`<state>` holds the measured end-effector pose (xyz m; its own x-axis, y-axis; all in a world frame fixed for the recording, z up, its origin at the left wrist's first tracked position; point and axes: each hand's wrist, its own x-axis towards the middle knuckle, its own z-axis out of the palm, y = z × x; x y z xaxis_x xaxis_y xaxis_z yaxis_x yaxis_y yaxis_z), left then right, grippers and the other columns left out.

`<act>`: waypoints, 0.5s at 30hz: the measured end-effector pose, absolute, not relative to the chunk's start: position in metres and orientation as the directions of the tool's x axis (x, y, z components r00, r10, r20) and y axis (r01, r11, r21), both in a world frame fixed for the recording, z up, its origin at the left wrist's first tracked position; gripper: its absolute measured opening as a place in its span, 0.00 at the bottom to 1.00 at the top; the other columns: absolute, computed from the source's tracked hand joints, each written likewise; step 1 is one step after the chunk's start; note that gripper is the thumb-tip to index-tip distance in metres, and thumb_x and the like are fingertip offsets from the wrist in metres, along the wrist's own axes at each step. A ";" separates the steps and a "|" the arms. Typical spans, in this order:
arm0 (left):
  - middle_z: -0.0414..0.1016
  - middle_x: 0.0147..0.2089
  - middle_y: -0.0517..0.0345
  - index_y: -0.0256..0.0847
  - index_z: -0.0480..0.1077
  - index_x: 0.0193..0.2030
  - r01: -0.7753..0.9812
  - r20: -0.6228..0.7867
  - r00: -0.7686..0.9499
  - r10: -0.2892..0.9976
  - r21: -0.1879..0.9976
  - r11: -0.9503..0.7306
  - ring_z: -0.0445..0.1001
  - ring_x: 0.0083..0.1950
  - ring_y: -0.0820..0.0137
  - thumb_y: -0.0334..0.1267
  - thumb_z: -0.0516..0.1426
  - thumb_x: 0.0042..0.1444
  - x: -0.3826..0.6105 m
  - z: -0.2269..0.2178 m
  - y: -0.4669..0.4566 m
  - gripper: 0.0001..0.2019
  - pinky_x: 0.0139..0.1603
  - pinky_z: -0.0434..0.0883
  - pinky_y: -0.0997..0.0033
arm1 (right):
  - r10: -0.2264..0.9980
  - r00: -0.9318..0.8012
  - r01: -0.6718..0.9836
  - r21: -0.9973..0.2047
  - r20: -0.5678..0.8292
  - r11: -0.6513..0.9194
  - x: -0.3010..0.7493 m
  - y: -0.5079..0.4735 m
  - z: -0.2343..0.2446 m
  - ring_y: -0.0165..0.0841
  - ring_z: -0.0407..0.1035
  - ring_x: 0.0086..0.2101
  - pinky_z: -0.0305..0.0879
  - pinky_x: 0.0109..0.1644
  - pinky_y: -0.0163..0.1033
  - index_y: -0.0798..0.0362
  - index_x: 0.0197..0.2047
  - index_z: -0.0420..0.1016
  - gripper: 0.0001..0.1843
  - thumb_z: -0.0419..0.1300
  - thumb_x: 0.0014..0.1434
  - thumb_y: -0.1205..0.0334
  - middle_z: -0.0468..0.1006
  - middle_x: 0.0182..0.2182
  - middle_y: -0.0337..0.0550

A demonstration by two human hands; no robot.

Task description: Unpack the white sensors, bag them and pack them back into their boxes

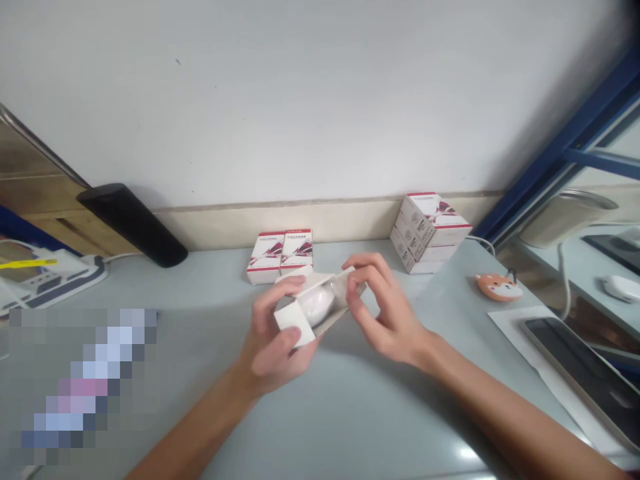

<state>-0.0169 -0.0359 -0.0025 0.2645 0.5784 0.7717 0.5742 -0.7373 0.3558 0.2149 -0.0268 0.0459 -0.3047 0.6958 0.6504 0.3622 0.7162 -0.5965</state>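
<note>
My left hand grips a small open white carton above the grey table, thumb over its near flap. Inside the carton lies a white rounded object, partly hidden by the flaps. My right hand is at the carton's far end, fingers curled and pinching its edge or flap. Both forearms reach in from the bottom of the view.
Two red-and-white boxes stand by the wall, and a stack of the same kind sits to the right. A black cylinder lies at left. An orange fox-shaped item and a dark tablet on paper lie at right.
</note>
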 end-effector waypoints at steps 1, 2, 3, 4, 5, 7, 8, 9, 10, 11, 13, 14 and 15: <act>0.64 0.65 0.50 0.56 0.57 0.51 0.572 0.804 0.281 0.524 0.298 -0.764 0.76 0.62 0.54 0.30 0.71 0.52 -0.018 0.001 -0.034 0.31 0.56 0.80 0.39 | 0.721 -0.293 0.386 -0.612 0.628 0.690 0.215 -0.025 0.045 0.40 0.71 0.49 0.71 0.53 0.49 0.47 0.46 0.67 0.07 0.54 0.68 0.68 0.70 0.51 0.49; 0.65 0.66 0.50 0.55 0.58 0.51 0.566 0.833 0.309 0.460 0.228 -0.792 0.76 0.63 0.54 0.28 0.70 0.51 -0.019 0.005 -0.032 0.31 0.56 0.81 0.40 | 0.735 -0.281 0.413 -0.613 0.618 0.674 0.214 -0.024 0.043 0.40 0.71 0.49 0.71 0.53 0.49 0.47 0.46 0.69 0.07 0.54 0.69 0.68 0.71 0.51 0.49; 0.66 0.67 0.50 0.54 0.58 0.50 0.559 0.848 0.344 0.404 0.161 -0.814 0.76 0.63 0.54 0.26 0.70 0.51 -0.019 0.009 -0.029 0.30 0.56 0.81 0.42 | 0.741 -0.268 0.445 -0.603 0.616 0.662 0.213 -0.023 0.042 0.40 0.72 0.48 0.71 0.52 0.49 0.47 0.47 0.71 0.08 0.54 0.69 0.67 0.71 0.51 0.49; 0.66 0.68 0.50 0.53 0.59 0.49 0.548 0.855 0.375 0.359 0.108 -0.829 0.76 0.64 0.55 0.23 0.69 0.51 -0.019 0.013 -0.026 0.29 0.57 0.81 0.43 | 0.746 -0.254 0.482 -0.588 0.615 0.649 0.212 -0.023 0.040 0.40 0.72 0.47 0.71 0.52 0.49 0.47 0.49 0.73 0.09 0.54 0.70 0.66 0.72 0.51 0.49; 0.67 0.68 0.49 0.51 0.61 0.48 0.539 0.856 0.405 0.320 0.059 -0.840 0.75 0.65 0.55 0.21 0.67 0.51 -0.018 0.017 -0.024 0.27 0.57 0.81 0.45 | 0.753 -0.243 0.515 -0.577 0.611 0.634 0.210 -0.022 0.038 0.40 0.72 0.48 0.71 0.53 0.49 0.46 0.51 0.75 0.10 0.54 0.71 0.64 0.73 0.52 0.49; 0.69 0.68 0.46 0.47 0.63 0.47 0.537 0.850 0.465 0.248 -0.047 -0.843 0.75 0.66 0.55 0.18 0.65 0.52 -0.016 0.025 -0.021 0.24 0.57 0.81 0.51 | 0.783 -0.229 0.538 -0.594 0.579 0.597 0.207 -0.022 0.035 0.41 0.72 0.52 0.70 0.57 0.50 0.44 0.52 0.78 0.11 0.55 0.73 0.60 0.75 0.54 0.48; 0.70 0.66 0.45 0.46 0.64 0.46 0.536 0.844 0.493 0.210 -0.105 -0.838 0.75 0.66 0.56 0.18 0.64 0.53 -0.014 0.029 -0.021 0.22 0.56 0.81 0.54 | 0.804 -0.221 0.528 -0.625 0.552 0.575 0.206 -0.022 0.033 0.41 0.72 0.54 0.69 0.59 0.50 0.44 0.52 0.79 0.11 0.56 0.73 0.58 0.76 0.56 0.47; 0.72 0.65 0.44 0.45 0.65 0.45 0.531 0.837 0.520 0.173 -0.157 -0.833 0.76 0.65 0.56 0.18 0.63 0.54 -0.012 0.032 -0.022 0.20 0.55 0.81 0.56 | 0.825 -0.209 0.510 -0.661 0.526 0.551 0.204 -0.023 0.031 0.41 0.72 0.56 0.68 0.61 0.50 0.44 0.50 0.80 0.10 0.58 0.73 0.56 0.77 0.57 0.46; 0.73 0.64 0.44 0.44 0.66 0.45 0.526 0.826 0.544 0.150 -0.196 -0.828 0.76 0.65 0.56 0.18 0.63 0.55 -0.009 0.034 -0.024 0.18 0.54 0.81 0.58 | 0.843 -0.191 0.500 -0.689 0.504 0.525 0.204 -0.024 0.029 0.42 0.71 0.57 0.68 0.62 0.51 0.44 0.48 0.81 0.09 0.60 0.72 0.54 0.78 0.58 0.45; 0.74 0.63 0.44 0.43 0.66 0.44 0.521 0.813 0.565 0.143 -0.217 -0.825 0.77 0.64 0.56 0.19 0.63 0.56 -0.007 0.035 -0.026 0.17 0.53 0.81 0.59 | 0.854 -0.167 0.509 -0.699 0.492 0.502 0.203 -0.024 0.028 0.43 0.71 0.58 0.68 0.63 0.52 0.44 0.46 0.82 0.09 0.61 0.71 0.53 0.79 0.58 0.45; 0.75 0.61 0.42 0.43 0.67 0.45 0.516 0.786 0.598 0.153 -0.232 -0.824 0.77 0.64 0.55 0.20 0.61 0.59 -0.002 0.035 -0.031 0.14 0.52 0.81 0.58 | 0.865 -0.118 0.584 -0.670 0.488 0.458 0.202 -0.025 0.024 0.48 0.69 0.60 0.67 0.63 0.57 0.45 0.43 0.83 0.09 0.62 0.70 0.53 0.79 0.60 0.45; 0.76 0.60 0.41 0.42 0.68 0.46 0.518 0.768 0.618 0.168 -0.237 -0.822 0.77 0.63 0.55 0.21 0.60 0.60 -0.001 0.033 -0.033 0.13 0.52 0.81 0.58 | 0.867 -0.101 0.626 -0.646 0.487 0.436 0.202 -0.025 0.022 0.50 0.67 0.61 0.66 0.63 0.61 0.45 0.41 0.83 0.09 0.62 0.70 0.55 0.78 0.61 0.44; 0.76 0.60 0.40 0.42 0.68 0.47 0.521 0.747 0.639 0.182 -0.247 -0.817 0.77 0.63 0.55 0.21 0.59 0.61 0.001 0.031 -0.035 0.13 0.52 0.80 0.57 | 0.873 -0.090 0.652 -0.634 0.480 0.416 0.201 -0.026 0.021 0.52 0.65 0.63 0.64 0.63 0.64 0.45 0.41 0.84 0.09 0.61 0.70 0.56 0.77 0.62 0.44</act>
<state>0.0008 -0.0348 0.0314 0.6392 0.1818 0.7472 0.5215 -0.8166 -0.2474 0.2013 -0.0255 0.0212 -0.0904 0.8728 0.4797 0.6519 0.4160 -0.6340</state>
